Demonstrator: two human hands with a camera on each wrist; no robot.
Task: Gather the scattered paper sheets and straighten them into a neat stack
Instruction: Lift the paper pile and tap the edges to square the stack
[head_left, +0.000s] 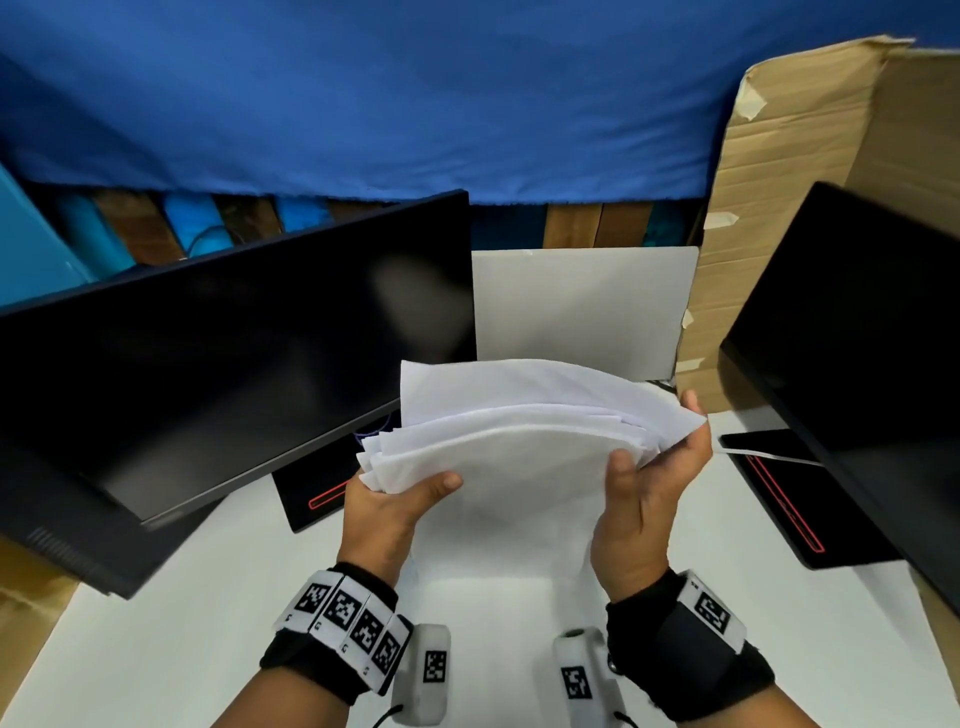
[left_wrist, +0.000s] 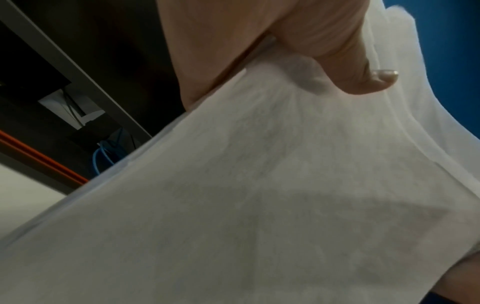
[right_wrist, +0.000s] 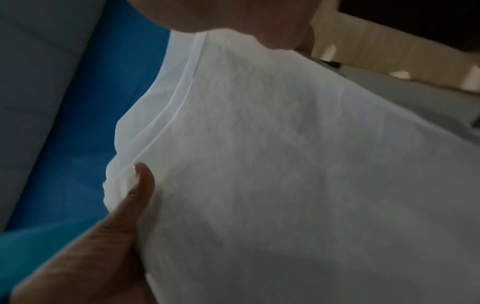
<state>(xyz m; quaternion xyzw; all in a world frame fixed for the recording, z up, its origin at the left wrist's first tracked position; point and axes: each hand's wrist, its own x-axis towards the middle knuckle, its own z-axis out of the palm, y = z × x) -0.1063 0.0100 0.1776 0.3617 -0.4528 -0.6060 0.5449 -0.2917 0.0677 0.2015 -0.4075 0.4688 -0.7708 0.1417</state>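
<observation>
Above the white counter (head_left: 156, 623), between two dark monitors, both hands hold the paper sheets (head_left: 519, 457) upright-ish, bundle arched w/ the curve bulging up. Left hand (head_left: 387, 512) grips the left edge, thumb on the near face and the rest curled behind; right hand (head_left: 649, 499) grips the right edge the same way, thumb in front, fingers (head_left: 691, 402) wrapped over the far side. Both are closed on the bundle, neither loose. Wrist views agree: a thumb pressed onto white paper in each.

Sheets are gathered but not square yet: at the left edge corners fan out in steps, and layered edges show along the top curve. One loose sheet (head_left: 769, 457) appears to lie on the counter at right, partly on a black monitor base (head_left: 810, 499); can't tell if it belongs to the set.

To do this step well, I'd judge: ease the grip so sheets can slide, stand the bundle on its long edge on the counter, tap down, then turn & tap the short edge. Squeezing hard locks the fan in; too slack and the sheets may spill.

Writing: none readable on the paper. Wristbands carry black-and-white square markers w/ tiny characters, too small to read. No brand legible on the monitors.
</observation>
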